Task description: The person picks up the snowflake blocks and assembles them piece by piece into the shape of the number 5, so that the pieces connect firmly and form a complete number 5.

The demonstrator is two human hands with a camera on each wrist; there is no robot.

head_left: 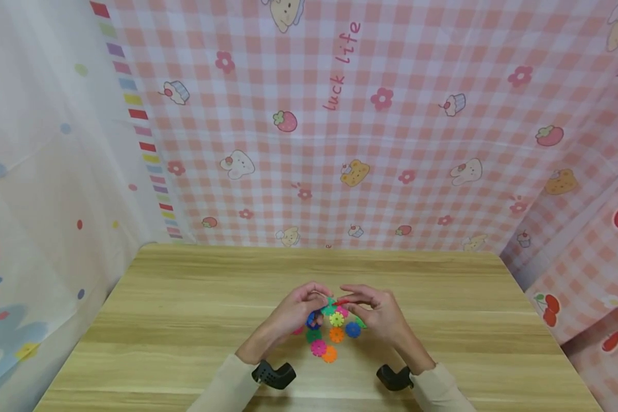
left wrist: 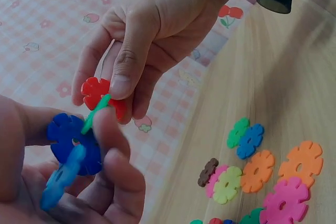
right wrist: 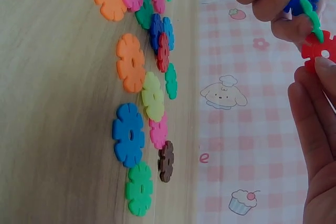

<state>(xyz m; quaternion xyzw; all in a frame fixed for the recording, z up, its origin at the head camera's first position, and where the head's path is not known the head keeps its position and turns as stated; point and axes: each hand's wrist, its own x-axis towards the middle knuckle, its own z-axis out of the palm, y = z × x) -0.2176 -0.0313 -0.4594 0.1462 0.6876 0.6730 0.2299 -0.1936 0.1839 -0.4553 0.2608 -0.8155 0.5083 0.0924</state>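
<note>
Right fingers (left wrist: pixel 126 67) pinch red disc (left wrist: pixel 93 92), my left fingers (left wrist: pixel 111 134) grip green disc (left wrist: pixel 96 114) and dark-blue disc (left wrist: pixel 64 135); I should push straight.

I am holding my hands close together, one on each side of the red flower disc (left wrist: pixel 93 90). My right hand (head_left: pixel 381 312) is pinching that disc between thumb and index finger, its other fingers reaching out loosely. Just left of the red disc, my left hand (head_left: pixel 301 304) is bending its fingers around a dark blue flower disc (left wrist: pixel 63 137). My forearms are slanting in toward the red disc from its near left and near right, beige sleeves (head_left: pixel 228 384) ending short of my hands.
</note>
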